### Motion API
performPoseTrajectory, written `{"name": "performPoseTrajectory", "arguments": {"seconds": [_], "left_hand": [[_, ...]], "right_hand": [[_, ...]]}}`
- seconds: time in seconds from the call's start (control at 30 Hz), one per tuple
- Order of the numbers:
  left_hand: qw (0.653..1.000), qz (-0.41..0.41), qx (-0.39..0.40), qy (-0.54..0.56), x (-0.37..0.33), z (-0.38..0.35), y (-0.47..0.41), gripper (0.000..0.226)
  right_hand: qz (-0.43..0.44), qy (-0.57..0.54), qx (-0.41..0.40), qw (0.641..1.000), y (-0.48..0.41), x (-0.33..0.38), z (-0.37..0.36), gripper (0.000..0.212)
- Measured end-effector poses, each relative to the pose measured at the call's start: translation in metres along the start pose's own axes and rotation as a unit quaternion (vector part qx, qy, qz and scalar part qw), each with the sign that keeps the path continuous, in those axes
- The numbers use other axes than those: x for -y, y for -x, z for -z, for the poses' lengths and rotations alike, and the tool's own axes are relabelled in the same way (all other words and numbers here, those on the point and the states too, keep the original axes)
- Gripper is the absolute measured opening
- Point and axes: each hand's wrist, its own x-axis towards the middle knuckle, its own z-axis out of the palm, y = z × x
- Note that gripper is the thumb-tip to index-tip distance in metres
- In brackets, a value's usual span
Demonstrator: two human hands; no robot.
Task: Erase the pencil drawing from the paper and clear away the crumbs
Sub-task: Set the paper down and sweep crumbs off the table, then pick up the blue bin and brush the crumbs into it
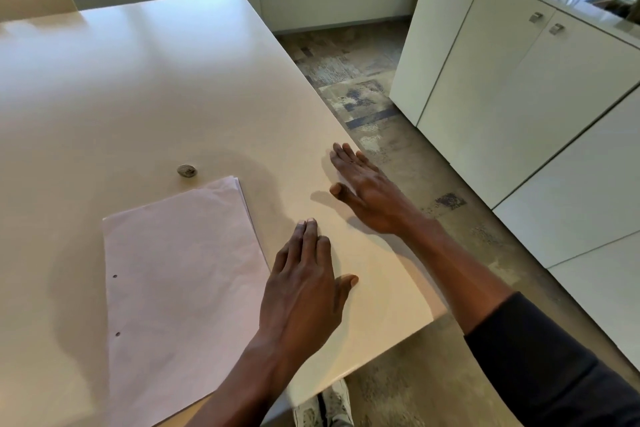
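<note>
Just left of the fingers of the left hand (304,288), the paper (180,281) is lying flat on the table (138,80), looking blank; no crumbs are showing at this resolution. Both hands are resting palm-down with fingers straight, gripping nothing; the right hand (363,191) is sitting beside the table's edge. The eraser (187,170) is lying beyond the fingertips, past the paper's far corner. Risk, as I am judging it: a sweep leftward could be pushing crumbs back onto the paper or skewing its loose sheets.
</note>
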Motion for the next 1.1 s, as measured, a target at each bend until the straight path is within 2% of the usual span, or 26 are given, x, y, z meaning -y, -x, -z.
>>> {"name": "performPoseTrajectory", "arguments": {"seconds": [0.1,0.23,0.37,0.7,1.1], "left_hand": [[1.000,0.012,0.019,0.020,-0.002,0.006,-0.002,0.077],[0.999,0.031,0.003,0.020,-0.007,0.017,-0.008,0.068],[0.998,0.045,-0.037,0.032,-0.014,0.029,-0.020,0.056],[0.994,0.028,-0.070,0.078,-0.067,0.044,-0.048,0.044],[0.982,-0.016,-0.112,0.150,-0.197,0.012,-0.070,0.039]], "right_hand": [[-0.010,-0.061,-0.050,0.997,0.013,0.007,0.008,0.102],[0.002,-0.103,-0.178,0.979,0.032,0.011,0.012,0.055],[0.005,-0.113,-0.230,0.967,0.050,0.010,0.013,0.029],[-0.048,-0.116,-0.273,0.954,0.111,-0.018,0.041,0.017],[-0.112,-0.124,-0.295,0.941,0.210,-0.115,0.089,0.013]]}}
